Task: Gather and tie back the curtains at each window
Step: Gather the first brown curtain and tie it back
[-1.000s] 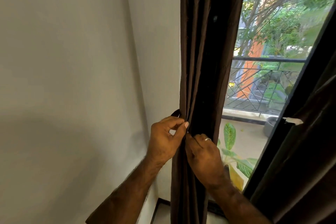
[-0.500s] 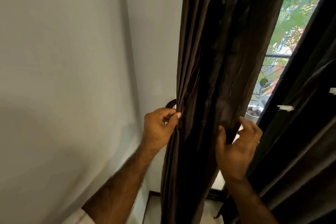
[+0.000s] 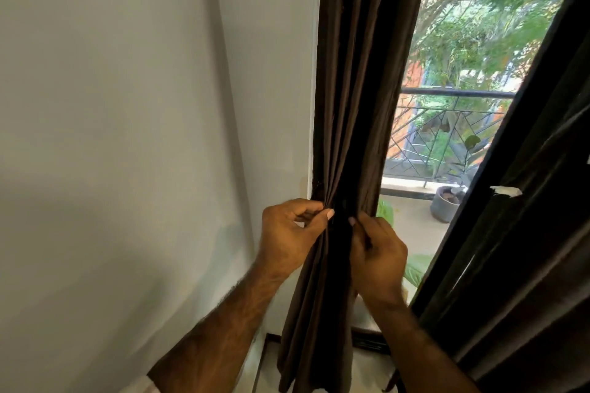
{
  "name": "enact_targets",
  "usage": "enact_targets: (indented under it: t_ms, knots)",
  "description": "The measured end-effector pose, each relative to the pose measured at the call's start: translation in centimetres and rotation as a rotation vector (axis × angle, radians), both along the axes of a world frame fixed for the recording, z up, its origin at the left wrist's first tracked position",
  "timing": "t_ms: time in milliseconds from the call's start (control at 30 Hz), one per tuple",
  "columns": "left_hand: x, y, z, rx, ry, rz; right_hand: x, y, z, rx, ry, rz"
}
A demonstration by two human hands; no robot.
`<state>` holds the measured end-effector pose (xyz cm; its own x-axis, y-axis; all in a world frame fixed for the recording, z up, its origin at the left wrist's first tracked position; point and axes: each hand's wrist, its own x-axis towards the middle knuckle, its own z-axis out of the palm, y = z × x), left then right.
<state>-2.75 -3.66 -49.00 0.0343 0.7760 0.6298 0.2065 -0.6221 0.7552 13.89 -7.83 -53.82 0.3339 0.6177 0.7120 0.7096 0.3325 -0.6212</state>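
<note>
A dark brown curtain [image 3: 360,73] hangs bunched in narrow folds at the window's left edge, next to the wall. My left hand [image 3: 289,233] pinches the folds on the curtain's left side at waist height, thumb and fingers curled on the cloth. My right hand [image 3: 378,257] grips the bunch from the right, fingers curled into the fabric, close to the left hand. A second dark curtain [image 3: 526,233] hangs at the right, slanting across the view. Any tie-back band is hidden among the folds.
A plain pale wall [image 3: 127,137] fills the left. Through the glass are a balcony railing [image 3: 447,124], a grey plant pot [image 3: 445,206], green leaves and trees. A dark window frame [image 3: 370,343] runs along the floor below my hands.
My right hand came back left from the curtain's outer edge and now holds the bunch beside my left hand. The curtain is drawn into a narrower bundle, showing more window.
</note>
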Motion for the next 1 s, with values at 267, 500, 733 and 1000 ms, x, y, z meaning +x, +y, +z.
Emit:
enact_targets:
  t_ms: [267,500,733,1000]
  knots:
    - [2.3,-1.2,0.0,-0.017,0.018,0.103,0.8,0.3,-0.8,0.034,-0.5,0.057]
    - [3.7,-4.0,0.8,-0.027,0.036,0.132,2.3,0.0,-2.0,0.111,-0.584,0.15]
    - [3.2,-4.7,1.7,-0.071,0.032,0.257,5.6,-0.2,-0.6,-0.002,-0.429,0.458]
    - [0.7,-5.0,2.5,-0.205,0.052,0.224,5.6,4.3,3.0,-0.21,0.346,0.467]
